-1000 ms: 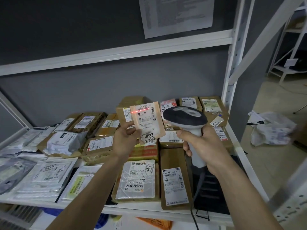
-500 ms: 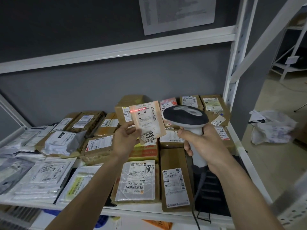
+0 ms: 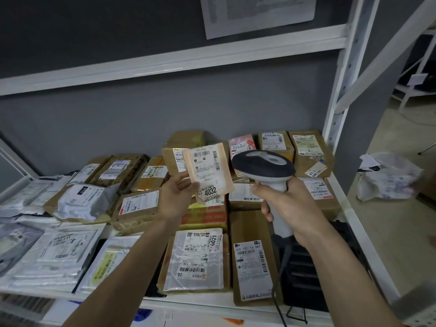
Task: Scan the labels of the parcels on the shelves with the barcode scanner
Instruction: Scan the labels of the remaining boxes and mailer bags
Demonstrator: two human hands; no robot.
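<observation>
The small flat parcel (image 3: 208, 172) in the left hand (image 3: 175, 199) carried a white label printed "501-P802 770" along its top edge and a bold "4032" near its bottom, with barcodes at the top, down the right edge and beside the number. Below that parcel, on the white shelf (image 3: 212, 303), a clear-wrapped parcel (image 3: 195, 259) read "4021" and, upside down, "501-P802 770". To the right of the held parcel and lower, a long brown box (image 3: 253, 258) bore a label reading "505 101-16 6A7". Behind the held parcel, at the back right of the shelf, two cartons had handwritten marks, "2" on one (image 3: 276, 143) and "3-3" on the next (image 3: 309, 149), and a loose tag there read "47-3". To the left of the held parcel, a grey mailer bag (image 3: 82, 201) showed "OTO"

A second earlier a red scan line had lain across the top of the held parcel's label; now it was gone, while both hands had kept their places

The left hand pinched the parcel's lower left corner between thumb and fingers, holding it upright, label toward the camera. The right hand (image 3: 291, 206) gripped the barcode scanner (image 3: 264, 165) by its pale handle, fingers wrapped round it, the dark head just right of the held parcel
</observation>
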